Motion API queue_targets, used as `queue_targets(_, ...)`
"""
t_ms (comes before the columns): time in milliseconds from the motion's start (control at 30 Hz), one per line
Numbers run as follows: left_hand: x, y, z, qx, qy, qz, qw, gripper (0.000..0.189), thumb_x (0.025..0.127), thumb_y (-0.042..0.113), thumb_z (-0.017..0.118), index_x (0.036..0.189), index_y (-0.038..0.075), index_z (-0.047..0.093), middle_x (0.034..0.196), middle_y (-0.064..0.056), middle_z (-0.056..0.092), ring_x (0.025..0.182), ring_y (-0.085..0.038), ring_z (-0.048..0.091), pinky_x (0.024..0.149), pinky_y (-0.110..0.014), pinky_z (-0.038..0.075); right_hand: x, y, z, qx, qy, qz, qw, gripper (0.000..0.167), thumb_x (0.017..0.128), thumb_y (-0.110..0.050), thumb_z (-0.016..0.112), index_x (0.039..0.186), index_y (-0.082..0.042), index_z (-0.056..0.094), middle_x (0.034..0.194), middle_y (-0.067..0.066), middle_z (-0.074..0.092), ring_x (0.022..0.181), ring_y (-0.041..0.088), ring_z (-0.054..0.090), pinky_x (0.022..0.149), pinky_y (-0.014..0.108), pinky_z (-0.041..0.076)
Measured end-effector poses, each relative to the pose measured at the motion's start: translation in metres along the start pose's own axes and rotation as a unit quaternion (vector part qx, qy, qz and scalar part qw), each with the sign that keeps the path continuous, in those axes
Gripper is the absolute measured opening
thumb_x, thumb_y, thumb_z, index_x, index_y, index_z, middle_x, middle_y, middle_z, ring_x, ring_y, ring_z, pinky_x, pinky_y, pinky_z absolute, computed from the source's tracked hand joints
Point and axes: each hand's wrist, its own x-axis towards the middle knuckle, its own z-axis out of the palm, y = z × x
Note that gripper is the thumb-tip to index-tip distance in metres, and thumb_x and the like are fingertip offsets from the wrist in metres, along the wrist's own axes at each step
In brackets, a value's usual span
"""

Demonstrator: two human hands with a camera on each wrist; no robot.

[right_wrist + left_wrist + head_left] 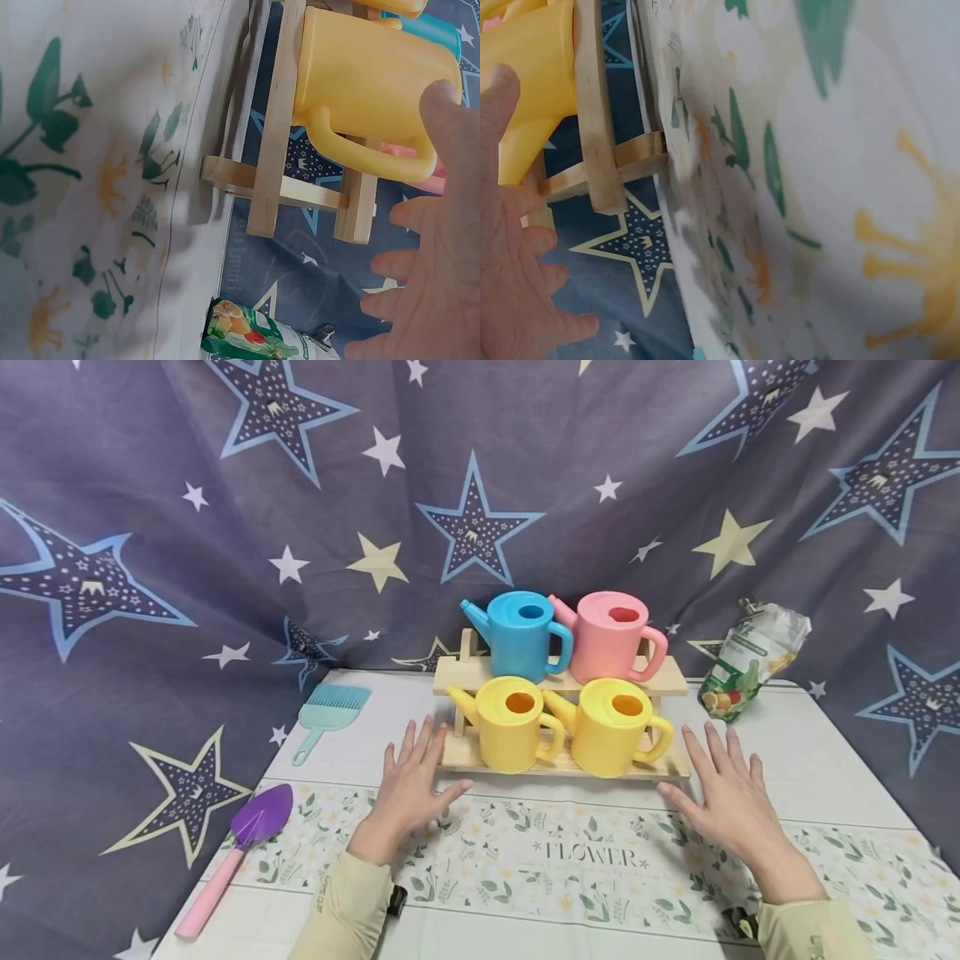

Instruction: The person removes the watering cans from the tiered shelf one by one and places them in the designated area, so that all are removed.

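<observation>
A two-tier wooden rack (pixel 474 758) stands at the middle of the table. On its upper board are a blue watering can (pixel 517 647) and a pink watering can (pixel 606 647). Two yellow ones, a left yellow watering can (pixel 510 739) and a right yellow watering can (pixel 609 739), sit on the lower board. My left hand (pixel 408 789) is spread beside the rack's left end, its fingers straight and holding nothing. By the right end, my right hand (pixel 731 797) is spread the same way, also holding nothing; in the right wrist view its thumb overlaps the yellow can (pixel 375 82).
A teal brush-like tool (pixel 330 717) lies at the back left, with a purple trowel (pixel 261 814) with pink handle at the left edge. At the back right stands a clipped printed pouch (pixel 742 672). A star-patterned curtain (pixel 525 427) hangs behind the table.
</observation>
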Motion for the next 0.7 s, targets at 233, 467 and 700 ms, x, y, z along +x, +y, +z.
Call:
queue_targets(233, 0.014, -0.005, 0.010, -0.063, -0.023, -0.054, 0.9963, 0.083, 0.097, 0.062, 0.041, 0.157, 0.013, 0.010, 0.161, -0.020, 0.000, 0.147, -0.040, -0.006, 0.114, -0.065, 0.010, 0.002, 0.004, -0.008, 0.014, 0.016, -0.005, 0.9998, 0.084, 0.096, -0.052, 0.053, 0.157, -0.012, 0.011, 0.158, 0.029, 0.007, 0.143, 0.051, -0.004, 0.106, 0.075, 0.000)
queue_targets(467, 0.034, -0.010, 0.022, -0.184, -0.026, -0.107, 0.9767, 0.073, 0.102, 0.052, 0.039, 0.155, 0.006, 0.019, 0.158, -0.025, 0.017, 0.145, -0.042, 0.015, 0.116, -0.057, 0.018, 0.014, 0.004, -0.020, 0.040, 0.058, -0.024, 0.9972, 0.077, 0.099, -0.044, 0.053, 0.156, -0.008, 0.016, 0.158, 0.028, 0.013, 0.144, 0.050, 0.007, 0.106, 0.074, 0.013)
queue_targets(700, 0.052, -0.012, 0.027, -0.220, 0.005, -0.137, 0.9659, 0.062, 0.103, 0.039, 0.047, 0.150, 0.000, 0.033, 0.147, -0.024, 0.042, 0.135, -0.041, 0.038, 0.111, -0.053, 0.032, 0.036, -0.004, -0.039, 0.101, 0.079, -0.035, 0.9911, 0.069, 0.102, -0.037, 0.050, 0.155, -0.005, 0.019, 0.156, 0.030, 0.018, 0.140, 0.051, 0.021, 0.106, 0.070, 0.021)
